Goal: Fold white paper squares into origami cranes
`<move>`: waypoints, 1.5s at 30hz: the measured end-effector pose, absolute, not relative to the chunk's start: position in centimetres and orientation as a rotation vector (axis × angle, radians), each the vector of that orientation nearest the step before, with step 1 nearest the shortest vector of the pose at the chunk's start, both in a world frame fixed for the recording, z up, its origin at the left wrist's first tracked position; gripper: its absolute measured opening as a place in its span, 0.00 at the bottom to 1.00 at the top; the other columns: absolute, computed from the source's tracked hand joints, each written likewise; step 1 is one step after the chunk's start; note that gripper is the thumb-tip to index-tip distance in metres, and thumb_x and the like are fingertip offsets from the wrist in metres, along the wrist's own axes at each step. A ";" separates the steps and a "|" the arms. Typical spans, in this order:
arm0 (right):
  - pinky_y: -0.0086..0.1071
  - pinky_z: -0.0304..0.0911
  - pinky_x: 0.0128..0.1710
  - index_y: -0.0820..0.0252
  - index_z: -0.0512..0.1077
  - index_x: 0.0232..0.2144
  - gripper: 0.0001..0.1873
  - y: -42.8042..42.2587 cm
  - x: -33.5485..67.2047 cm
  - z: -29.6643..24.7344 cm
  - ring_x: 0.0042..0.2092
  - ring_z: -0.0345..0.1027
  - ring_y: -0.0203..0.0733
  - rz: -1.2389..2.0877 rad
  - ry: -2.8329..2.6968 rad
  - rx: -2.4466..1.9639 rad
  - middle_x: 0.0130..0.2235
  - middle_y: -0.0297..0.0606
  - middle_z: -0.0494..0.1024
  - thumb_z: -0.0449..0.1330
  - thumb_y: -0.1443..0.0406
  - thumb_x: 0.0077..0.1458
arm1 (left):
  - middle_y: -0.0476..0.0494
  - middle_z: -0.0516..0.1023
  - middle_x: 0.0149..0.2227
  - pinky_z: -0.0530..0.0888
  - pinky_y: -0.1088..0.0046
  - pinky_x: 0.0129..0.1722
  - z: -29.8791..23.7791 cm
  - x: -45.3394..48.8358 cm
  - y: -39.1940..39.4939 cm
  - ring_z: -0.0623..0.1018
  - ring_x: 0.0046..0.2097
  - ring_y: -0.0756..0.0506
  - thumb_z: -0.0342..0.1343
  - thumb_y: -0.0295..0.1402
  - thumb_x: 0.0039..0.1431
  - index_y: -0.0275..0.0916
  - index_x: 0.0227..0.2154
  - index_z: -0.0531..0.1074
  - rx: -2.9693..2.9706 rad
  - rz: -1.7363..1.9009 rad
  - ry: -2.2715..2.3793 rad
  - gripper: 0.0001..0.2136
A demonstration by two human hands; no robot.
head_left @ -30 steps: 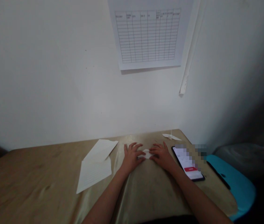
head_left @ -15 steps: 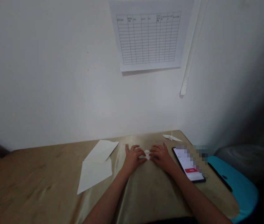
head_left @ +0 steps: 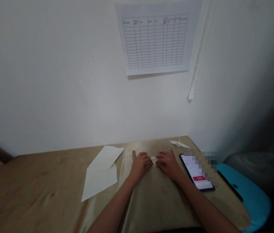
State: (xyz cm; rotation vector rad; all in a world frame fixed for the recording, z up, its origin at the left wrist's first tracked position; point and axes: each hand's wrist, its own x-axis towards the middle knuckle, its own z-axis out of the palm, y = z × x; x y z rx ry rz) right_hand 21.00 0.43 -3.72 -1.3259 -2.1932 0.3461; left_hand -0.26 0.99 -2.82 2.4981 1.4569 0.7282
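Note:
A small piece of folded white paper [head_left: 153, 160] lies between my hands on the brown-covered table. My left hand [head_left: 140, 165] pinches its left side, thumb and fingers closed on the edge. From the other side, my right hand [head_left: 167, 163] grips the right edge in the same way. My fingers cover both ends of the paper, so only its middle shows. Beyond my right hand sits a folded white paper figure [head_left: 179, 143] with pointed ends, near the table's back right corner.
White paper sheets [head_left: 100, 183] lie left of my hands. A phone [head_left: 201, 178] with a lit screen rests by my right forearm. Past the table's right edge is a turquoise seat-like object [head_left: 250, 197]. A printed chart [head_left: 156, 42] hangs on the wall behind the table [head_left: 42, 187].
My fingers have drawn in a little closer around the small paper, and less of its left part shows. The view has shifted slightly; the other things lie as before.

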 end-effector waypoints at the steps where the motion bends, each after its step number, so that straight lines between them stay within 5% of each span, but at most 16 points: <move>1: 0.64 0.24 0.67 0.47 0.80 0.37 0.07 0.4 20.9 -3.6 0.62 0.62 0.49 0.344 -2.189 -1.333 0.51 0.35 0.80 0.61 0.63 0.59 | 0.47 0.82 0.43 0.32 0.35 0.65 -2.7 -0.2 0.9 0.71 0.59 0.40 0.58 0.37 0.64 0.48 0.37 0.80 2.488 0.725 1.461 0.05; 25: 0.66 0.33 0.63 0.52 0.78 0.33 0.06 0.1 19.1 -3.8 0.56 0.62 0.52 0.338 -1.960 -1.632 0.47 0.37 0.77 0.61 0.60 0.59 | 0.48 0.82 0.45 0.37 0.32 0.63 -2.4 0.3 0.6 0.71 0.58 0.40 0.59 0.35 0.61 0.44 0.33 0.77 2.224 0.741 1.604 0.03; 45: 0.66 0.36 0.63 0.53 0.78 0.32 0.08 0.1 18.0 -3.4 0.56 0.60 0.55 0.300 -1.910 -1.768 0.48 0.42 0.75 0.61 0.58 0.57 | 0.44 0.78 0.49 0.41 0.31 0.64 -2.1 1.0 0.4 0.70 0.57 0.39 0.56 0.34 0.64 0.44 0.40 0.74 2.358 0.614 1.692 0.05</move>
